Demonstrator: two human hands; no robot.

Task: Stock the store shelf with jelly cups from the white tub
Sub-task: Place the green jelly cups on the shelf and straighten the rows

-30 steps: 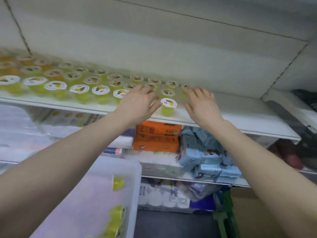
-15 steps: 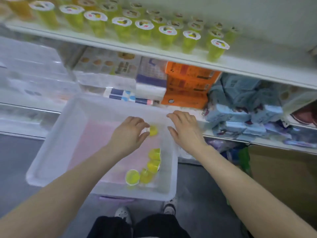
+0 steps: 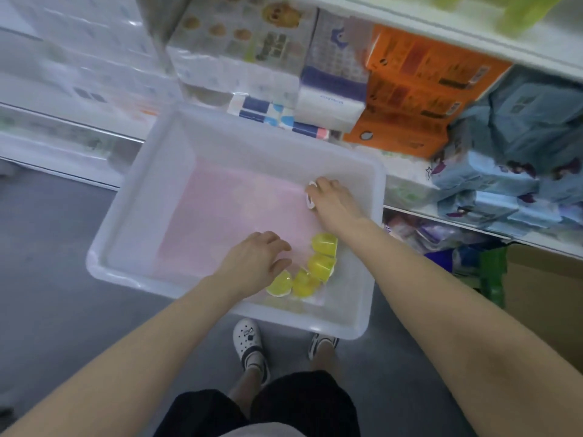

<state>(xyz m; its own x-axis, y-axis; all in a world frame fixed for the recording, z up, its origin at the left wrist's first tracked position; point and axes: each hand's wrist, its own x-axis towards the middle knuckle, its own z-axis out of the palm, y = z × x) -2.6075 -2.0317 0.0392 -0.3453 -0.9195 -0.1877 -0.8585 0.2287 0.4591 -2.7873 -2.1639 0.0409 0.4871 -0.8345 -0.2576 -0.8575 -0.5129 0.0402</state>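
White tub (image 3: 132, 216): right hand (image 3: 336, 205) grips 1 jelly cup (image 3: 310, 197); left hand's (image 3: 255, 261) fingers relaxed.

One tub (image 3: 126, 234). In it, five jelly cups: four yellow ones lie loose in a curved row just off the left hand's (image 3: 255, 263) fingertips, at (image 3: 279, 283), (image 3: 304, 283), (image 3: 321, 264) and (image 3: 325, 244); a fifth (image 3: 310, 195), showing only its white lid, sits under the right hand's (image 3: 334, 203) fingers. Two hands, both inside the tub. Two orange boxes (image 3: 419, 99), stacked, beyond the right fingers. Two white shoes (image 3: 249, 342). More cups on the top shelf (image 3: 441, 29) are too blurred to count.
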